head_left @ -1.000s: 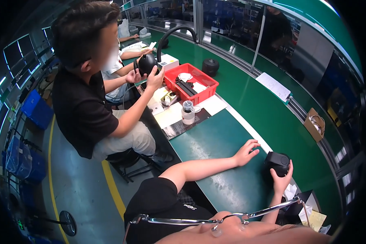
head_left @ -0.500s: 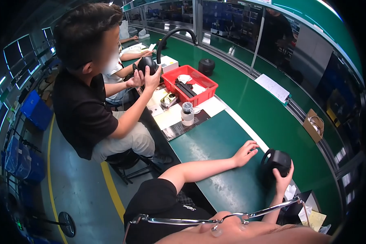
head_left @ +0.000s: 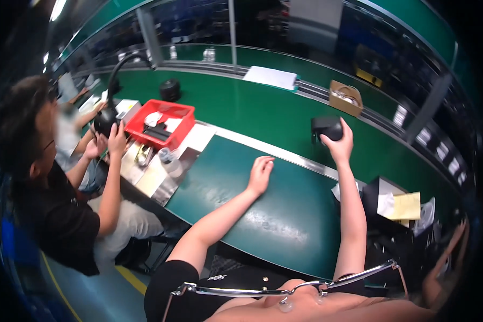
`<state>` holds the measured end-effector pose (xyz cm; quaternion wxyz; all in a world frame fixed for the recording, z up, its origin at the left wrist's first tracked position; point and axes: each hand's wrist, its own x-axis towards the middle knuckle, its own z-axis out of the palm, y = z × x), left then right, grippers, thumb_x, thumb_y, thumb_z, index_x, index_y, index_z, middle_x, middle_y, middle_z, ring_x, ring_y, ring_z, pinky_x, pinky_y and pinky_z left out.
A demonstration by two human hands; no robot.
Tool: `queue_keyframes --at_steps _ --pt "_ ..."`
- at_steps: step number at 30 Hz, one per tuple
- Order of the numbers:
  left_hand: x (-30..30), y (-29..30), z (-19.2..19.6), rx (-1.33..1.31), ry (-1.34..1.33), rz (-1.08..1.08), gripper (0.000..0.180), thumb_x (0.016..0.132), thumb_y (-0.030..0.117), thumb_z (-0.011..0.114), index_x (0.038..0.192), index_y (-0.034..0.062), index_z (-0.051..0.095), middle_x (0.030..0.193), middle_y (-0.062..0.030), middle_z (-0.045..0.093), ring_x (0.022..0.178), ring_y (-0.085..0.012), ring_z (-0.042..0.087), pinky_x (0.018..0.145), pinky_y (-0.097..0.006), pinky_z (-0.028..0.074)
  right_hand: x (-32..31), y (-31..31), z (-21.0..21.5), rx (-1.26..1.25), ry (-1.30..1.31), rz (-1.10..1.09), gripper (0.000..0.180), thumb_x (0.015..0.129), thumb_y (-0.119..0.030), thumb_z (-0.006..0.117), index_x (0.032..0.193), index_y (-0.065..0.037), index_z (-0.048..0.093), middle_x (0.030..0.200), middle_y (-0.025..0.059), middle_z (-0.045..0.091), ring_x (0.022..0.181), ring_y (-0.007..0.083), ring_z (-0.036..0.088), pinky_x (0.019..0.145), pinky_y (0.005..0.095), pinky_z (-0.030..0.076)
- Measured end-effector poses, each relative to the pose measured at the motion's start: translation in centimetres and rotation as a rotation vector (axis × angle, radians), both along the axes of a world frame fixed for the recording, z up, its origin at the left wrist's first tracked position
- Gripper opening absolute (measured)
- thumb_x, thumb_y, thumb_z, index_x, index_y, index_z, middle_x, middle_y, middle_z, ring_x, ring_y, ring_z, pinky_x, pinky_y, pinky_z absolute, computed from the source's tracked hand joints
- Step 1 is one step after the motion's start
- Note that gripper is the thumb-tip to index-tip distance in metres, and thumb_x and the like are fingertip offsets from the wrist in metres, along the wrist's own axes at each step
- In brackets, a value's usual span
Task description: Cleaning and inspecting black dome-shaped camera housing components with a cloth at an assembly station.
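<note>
Out over the green conveyor belt, my right hand grips a rounded black plastic device from its right side, thumb in front. Its exact kind does not show. My left hand rests on the dark green mat near its far edge, holding nothing, with its fingers loosely stretched and slightly bent. At the left, a seated co-worker in a black shirt handles a similar dark object with both hands.
Left of the mat are a red bin of parts and a clear bottle. A black box with papers stands at the right. Farther back lie another black device, a white sheet and a cardboard box.
My right hand has carried the black device away from the mat's right end, out over the belt. My left hand stays by the mat's far edge. The view has turned right.
</note>
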<state>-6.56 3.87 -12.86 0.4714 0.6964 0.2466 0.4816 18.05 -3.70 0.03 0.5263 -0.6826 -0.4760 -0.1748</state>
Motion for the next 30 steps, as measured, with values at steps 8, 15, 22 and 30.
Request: queue_keyframes --at_steps 8,15,22,30 --pt "0.2 -1.1 0.6 -0.058 -0.030 -0.079 0.026 0.092 0.020 0.045 0.107 0.0013 0.056 0.115 -0.0075 0.046 0.090 -0.0152 0.058 0.072 -0.024 0.047 1.5 3.5 -2.4 -0.780 -0.300 -0.250 0.075 0.062 -0.002 0.064 0.129 -0.028 0.041 0.143 0.0120 0.019 0.129 0.0381 0.021 0.099 0.0613 0.023" --pt "-0.5 -0.8 1.0 -0.105 -0.030 -0.076 0.026 0.093 0.019 0.045 0.107 0.0010 0.056 0.116 -0.0071 0.046 0.089 -0.0149 0.057 0.072 -0.024 0.047 -5.3 0.3 -4.2 -0.238 -0.301 0.133 0.036 0.059 -0.007 0.068 0.094 -0.006 0.059 0.105 0.0151 0.053 0.100 0.0329 0.051 0.086 0.0396 0.043" --pt "-0.2 -2.5 2.7 0.023 -0.036 -0.016 0.018 0.090 0.014 0.049 0.092 -0.0005 0.060 0.093 -0.0074 0.053 0.075 -0.0119 0.056 0.062 -0.024 0.045 -11.0 -2.6 -10.4 -0.155 0.879 0.555 0.018 0.081 -0.019 0.064 0.075 -0.003 0.059 0.060 -0.0013 0.055 0.050 0.0045 0.050 0.046 0.0184 0.038" --pt "-1.6 -2.9 2.1 0.084 0.133 -0.114 0.029 0.089 0.022 0.052 0.068 0.0023 0.059 0.053 -0.0027 0.050 0.052 -0.0059 0.044 0.047 -0.025 0.036 -12.2 -1.4 -11.3 -0.120 0.775 0.581 0.015 0.082 -0.017 0.064 0.077 -0.004 0.060 0.064 -0.0005 0.056 0.053 0.0065 0.052 0.048 0.0199 0.043"
